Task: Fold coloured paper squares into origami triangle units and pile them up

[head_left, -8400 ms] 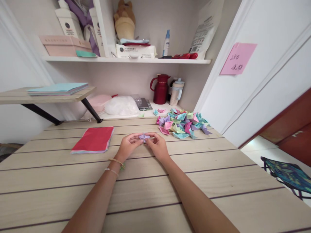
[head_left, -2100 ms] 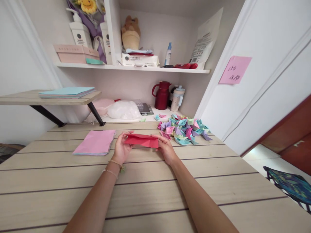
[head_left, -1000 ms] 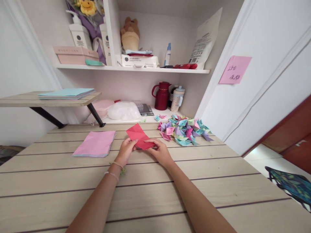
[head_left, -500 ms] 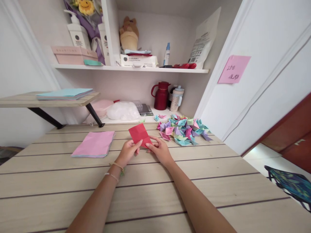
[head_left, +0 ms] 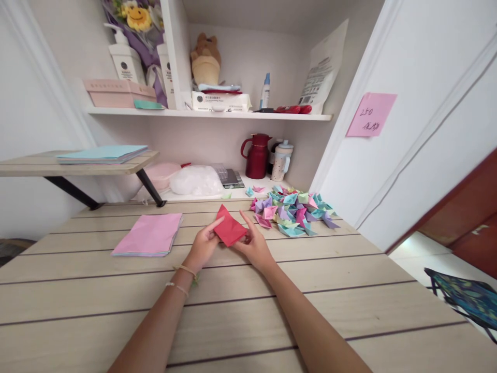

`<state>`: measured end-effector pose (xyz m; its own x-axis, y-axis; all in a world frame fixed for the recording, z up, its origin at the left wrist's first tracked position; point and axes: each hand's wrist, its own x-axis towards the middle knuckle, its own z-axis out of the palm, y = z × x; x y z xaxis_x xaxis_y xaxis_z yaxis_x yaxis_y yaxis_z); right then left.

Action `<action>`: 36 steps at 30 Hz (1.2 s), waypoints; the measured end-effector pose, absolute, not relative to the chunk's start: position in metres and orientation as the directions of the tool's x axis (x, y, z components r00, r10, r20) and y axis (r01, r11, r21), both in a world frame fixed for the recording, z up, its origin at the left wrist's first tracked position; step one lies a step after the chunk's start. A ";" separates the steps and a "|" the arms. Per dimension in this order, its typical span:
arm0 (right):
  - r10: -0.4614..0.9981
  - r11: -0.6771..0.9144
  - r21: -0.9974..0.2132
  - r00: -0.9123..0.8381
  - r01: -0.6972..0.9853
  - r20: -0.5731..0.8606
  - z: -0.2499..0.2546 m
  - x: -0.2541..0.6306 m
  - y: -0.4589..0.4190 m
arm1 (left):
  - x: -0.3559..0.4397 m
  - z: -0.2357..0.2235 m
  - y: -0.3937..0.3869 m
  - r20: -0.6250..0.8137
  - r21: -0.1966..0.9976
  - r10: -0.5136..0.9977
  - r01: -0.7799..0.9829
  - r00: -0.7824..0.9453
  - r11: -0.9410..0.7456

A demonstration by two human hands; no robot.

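A red square of paper (head_left: 232, 230) with faint creases is held just above the table, one corner pointing away from me. My left hand (head_left: 206, 242) grips its left side, with the thumb or a finger lying over the edge near the upper left. On the right side my right hand (head_left: 254, 243) holds the paper near its right corner, the index finger stretched up and away from the sheet. Part of the right hand's fingers is hidden behind the paper. Right of the hands lies a heap of small folded paper boats (head_left: 292, 212) in several colours.
On the left of the slatted wooden table (head_left: 233, 321) lies a stack of pink paper (head_left: 149, 234). Blue paper (head_left: 103, 154) rests on a raised stand (head_left: 142, 165). Behind stand a red jug (head_left: 258, 156), a patterned cup (head_left: 282, 161) and a white plastic bag (head_left: 196, 179).
The red paper has been turned so that a corner points away, and it sits slightly lower. My right index finger has stretched out, and my left grip has shifted up its left edge.
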<state>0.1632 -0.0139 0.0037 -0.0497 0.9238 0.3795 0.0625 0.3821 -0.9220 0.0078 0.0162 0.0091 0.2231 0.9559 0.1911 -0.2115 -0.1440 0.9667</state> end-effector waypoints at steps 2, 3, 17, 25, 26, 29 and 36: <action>0.913 0.405 -0.910 -0.086 0.091 0.398 0.007 0.162 -0.015 | 0.008 0.009 0.016 0.185 0.969 0.955 -0.205 0.231 -0.138; 0.909 0.413 -0.905 -0.094 0.101 0.405 0.007 0.163 -0.015 | 0.007 0.009 0.016 0.178 0.970 0.956 -0.203 0.233 -0.131; 0.954 0.289 -0.950 0.113 -0.119 0.276 -0.007 0.168 0.000 | 0.002 0.018 0.010 0.131 0.974 0.945 -0.219 0.300 -0.065; 0.951 0.294 -0.955 0.114 -0.042 0.288 -0.004 0.167 -0.003 | 0.006 0.016 0.011 0.153 0.979 0.963 -0.169 0.224 -0.116; 0.957 0.283 -0.958 0.085 -0.038 0.279 -0.002 0.167 -0.005 | 0.006 0.015 0.012 0.154 0.981 0.967 -0.149 0.202 -0.125; 0.965 0.263 -0.964 0.013 -0.030 0.263 0.002 0.166 -0.008 | 0.004 0.011 0.016 0.159 0.984 0.966 -0.112 0.202 -0.138; 0.968 0.248 -0.967 -0.034 -0.056 0.250 -0.004 0.169 -0.003 | 0.004 0.008 0.018 0.160 0.979 0.958 -0.164 0.237 -0.123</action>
